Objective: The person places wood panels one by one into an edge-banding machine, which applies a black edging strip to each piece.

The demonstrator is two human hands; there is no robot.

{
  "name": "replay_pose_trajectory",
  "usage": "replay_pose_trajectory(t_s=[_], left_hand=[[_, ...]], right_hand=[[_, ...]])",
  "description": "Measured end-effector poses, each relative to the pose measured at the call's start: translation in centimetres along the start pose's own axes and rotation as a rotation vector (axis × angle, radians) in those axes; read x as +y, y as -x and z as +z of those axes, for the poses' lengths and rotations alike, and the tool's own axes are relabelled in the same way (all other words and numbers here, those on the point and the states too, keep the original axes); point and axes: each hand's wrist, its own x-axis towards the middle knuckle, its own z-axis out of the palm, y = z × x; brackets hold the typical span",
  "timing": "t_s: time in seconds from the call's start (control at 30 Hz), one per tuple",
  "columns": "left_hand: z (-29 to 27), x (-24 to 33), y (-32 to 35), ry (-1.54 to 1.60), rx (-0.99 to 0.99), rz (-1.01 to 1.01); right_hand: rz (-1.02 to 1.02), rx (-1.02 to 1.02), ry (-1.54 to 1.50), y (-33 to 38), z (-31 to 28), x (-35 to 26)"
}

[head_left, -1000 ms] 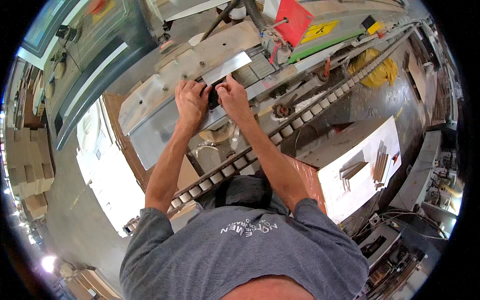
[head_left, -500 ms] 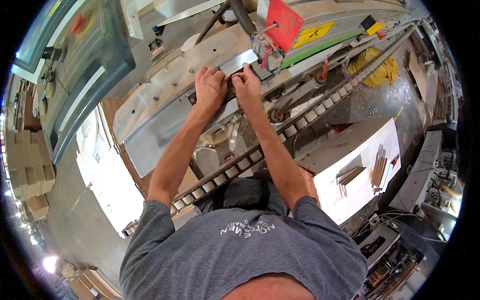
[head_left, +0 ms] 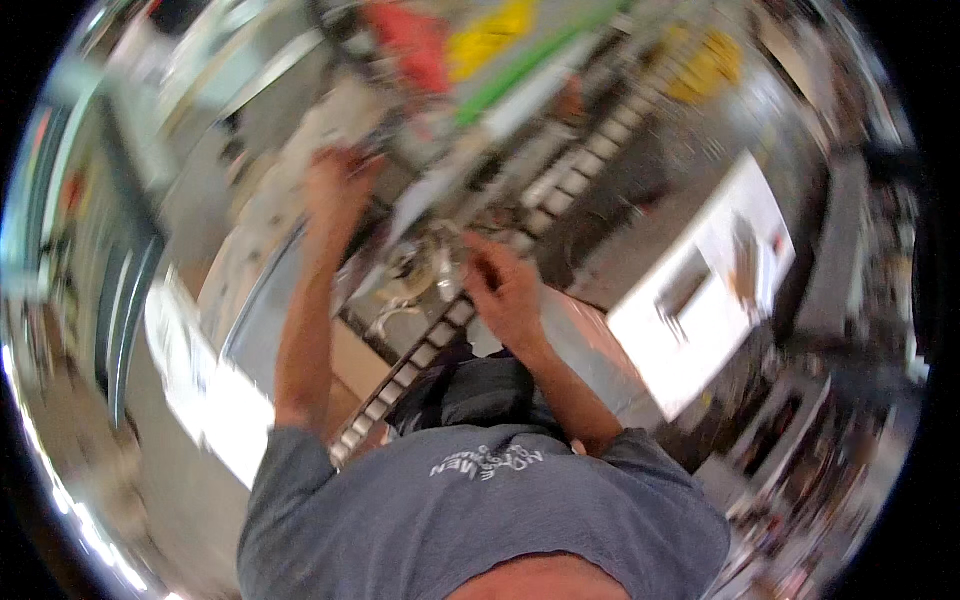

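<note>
Left hand (head_left: 338,190) up on the grey metal panel (head_left: 262,300), right hand (head_left: 505,290) by the roller track (head_left: 440,335) (blurred; can't tell either grip).

A workshop or factory floor, blurred by motion: a grey metal machine (head_left: 270,290), a chain of white links (head_left: 420,360) running across it, yellow cables (head_left: 710,65), and a cluttered white counter (head_left: 700,300).
</note>
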Motion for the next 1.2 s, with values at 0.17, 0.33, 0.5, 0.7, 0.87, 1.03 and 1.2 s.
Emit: replay_pose_trajectory(t_s=[0.17,0.33,0.5,0.7,0.87,1.03,1.2], left_hand=[[-5.4,0.3,9.4,0.25,0.1,0.003],[-4.4,7.8,13.7,0.452,-0.051,0.101],[-0.8,13.1,15.0,0.63,-0.216,0.3],[-1.1,15.8,15.7,0.621,-0.206,0.264],[-1.3,14.7,16.9,0.562,-0.311,0.157],[-4.1,14.9,15.8,0.388,-0.209,0.361],[-6.0,11.7,13.6,0.408,-0.388,0.601]], right_hand=[[0.001,0.366,0.201,6.0,-7.1,2.7],[0.242,0.901,0.396,11.7,-19.3,6.9],[0.449,1.024,0.786,11.9,-28.1,12.2],[0.667,0.83,1.005,10.3,-30.3,16.6],[0.35,0.886,1.038,12.8,-28.1,14.7],[0.116,0.168,0.832,10.9,-20.0,5.8],[-0.464,-0.304,0.748,4.3,-10.9,1.6]])
